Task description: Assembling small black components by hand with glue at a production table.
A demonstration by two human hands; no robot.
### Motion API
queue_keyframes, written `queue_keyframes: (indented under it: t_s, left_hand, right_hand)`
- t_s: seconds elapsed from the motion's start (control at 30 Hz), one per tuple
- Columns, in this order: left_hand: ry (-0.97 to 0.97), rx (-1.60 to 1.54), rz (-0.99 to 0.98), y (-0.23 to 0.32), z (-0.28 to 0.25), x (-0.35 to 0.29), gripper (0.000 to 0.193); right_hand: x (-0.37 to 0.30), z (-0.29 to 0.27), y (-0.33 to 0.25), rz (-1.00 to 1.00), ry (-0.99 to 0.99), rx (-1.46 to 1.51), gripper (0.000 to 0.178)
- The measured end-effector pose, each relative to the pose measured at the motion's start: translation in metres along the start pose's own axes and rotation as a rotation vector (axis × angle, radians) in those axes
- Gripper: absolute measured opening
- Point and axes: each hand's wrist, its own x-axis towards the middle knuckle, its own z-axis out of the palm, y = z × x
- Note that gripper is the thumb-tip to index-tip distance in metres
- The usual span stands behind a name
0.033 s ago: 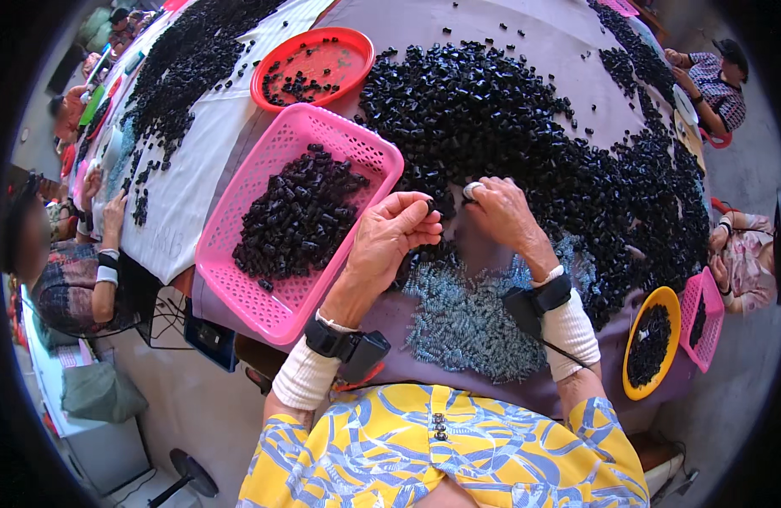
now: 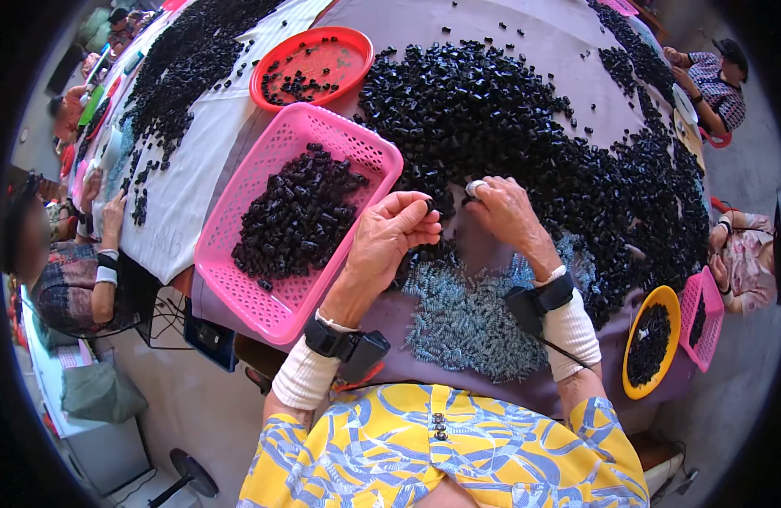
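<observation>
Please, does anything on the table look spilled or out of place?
Slightly: a few stray black pieces lie on the pale cloth beyond the far edge of the black heap, apart from the rest. I see nothing clearly damaged.

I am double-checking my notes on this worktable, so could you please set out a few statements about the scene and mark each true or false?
1. The bare left hand pinches a small glossy black piece. True.
2. A red round plastic tray lies beyond the pink rectangular perforated plastic basket. True.
3. A pile of small silvery-blue pieces lies nearer the person's body than the main heap of glossy black pieces. True.
4. The basket holds only silvery-blue pieces. False: it holds black pieces.
5. A yellow rounded plastic tray stands on the person's left. False: the yellow tray is on the right.
</observation>
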Motion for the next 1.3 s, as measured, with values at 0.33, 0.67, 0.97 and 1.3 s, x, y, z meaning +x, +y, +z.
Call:
queue_keyframes:
  t_s: [0.33, 0.67, 0.97, 1.3]
  left_hand:
    - [-0.022, -0.023, 0.0, -0.003, -0.003, 0.0, 0.018]
    - [-0.021, -0.007, -0.013, -0.005, 0.0, -0.005, 0.018]
    - [-0.037, -0.01, -0.019, -0.01, 0.002, -0.001, 0.019]
    - [-0.038, 0.012, -0.029, -0.008, 0.004, -0.003, 0.023]
  right_hand:
    - [-0.054, -0.059, 0.005, -0.06, -0.269, -0.239, 0.023]
    - [-0.031, -0.056, 0.013, 0.063, -0.059, 0.082, 0.013]
    - [-0.041, -0.049, 0.02, 0.137, -0.115, 0.031, 0.01]
    - [-0.032, -0.031, 0.004, 0.023, -0.18, -0.104, 0.006]
